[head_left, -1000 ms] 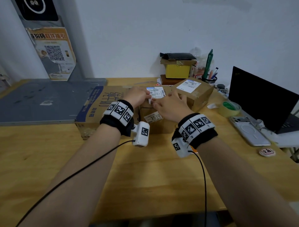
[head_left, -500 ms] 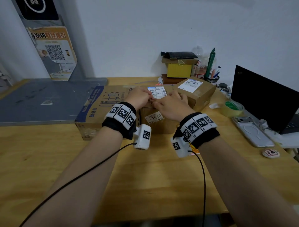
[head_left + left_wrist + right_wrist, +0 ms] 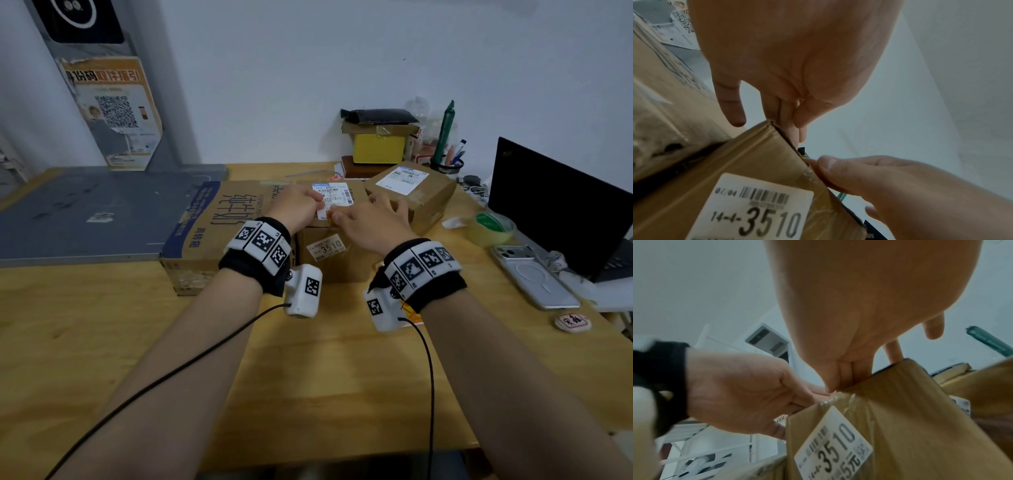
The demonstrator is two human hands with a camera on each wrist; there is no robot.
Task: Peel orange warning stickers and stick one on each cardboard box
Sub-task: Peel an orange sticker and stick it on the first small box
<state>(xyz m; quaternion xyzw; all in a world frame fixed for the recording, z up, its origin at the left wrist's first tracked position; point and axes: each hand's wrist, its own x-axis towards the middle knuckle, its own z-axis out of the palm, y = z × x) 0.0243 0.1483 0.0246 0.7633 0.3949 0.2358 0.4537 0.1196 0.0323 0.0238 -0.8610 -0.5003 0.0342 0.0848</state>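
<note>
- Wooden desk carried three boxes against a white wall.
- Left hand pinched the white backing, probably to steady it.
- Orange sticker sat between both hands over the middle box.
- Right hand pinched it, likely peeling.

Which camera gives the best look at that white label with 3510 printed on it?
The left wrist view: the 3510 label fills the lower frame there, with barcode and digits large, though its bottom is cut off. The right wrist view shows it tilted and smaller. The head view shows it small on the box's front.
</note>
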